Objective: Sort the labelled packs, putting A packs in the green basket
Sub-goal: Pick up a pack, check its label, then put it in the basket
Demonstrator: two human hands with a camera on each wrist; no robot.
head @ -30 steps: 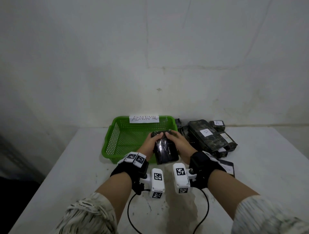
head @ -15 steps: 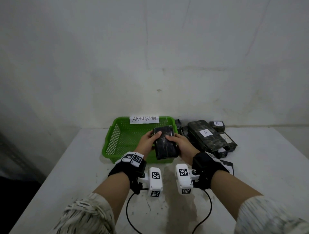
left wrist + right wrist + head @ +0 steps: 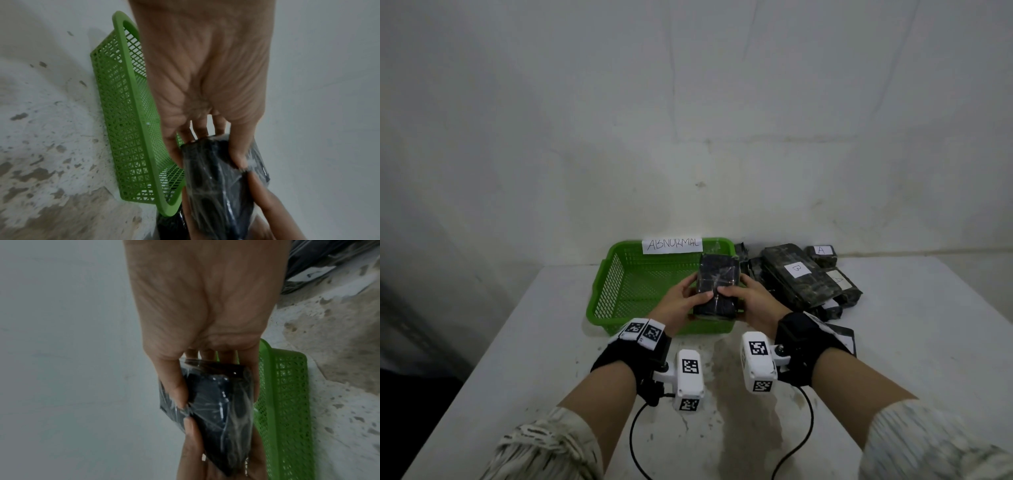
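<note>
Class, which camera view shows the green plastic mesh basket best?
The head view: the whole green plastic mesh basket shows, with its ABNORMAL paper label and open inside. The left wrist view shows one long side wall and rim beside the hand; the right wrist view shows only a corner.

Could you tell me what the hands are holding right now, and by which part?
Both hands hold one dark wrapped pack by its long sides: left hand, right hand.
</note>
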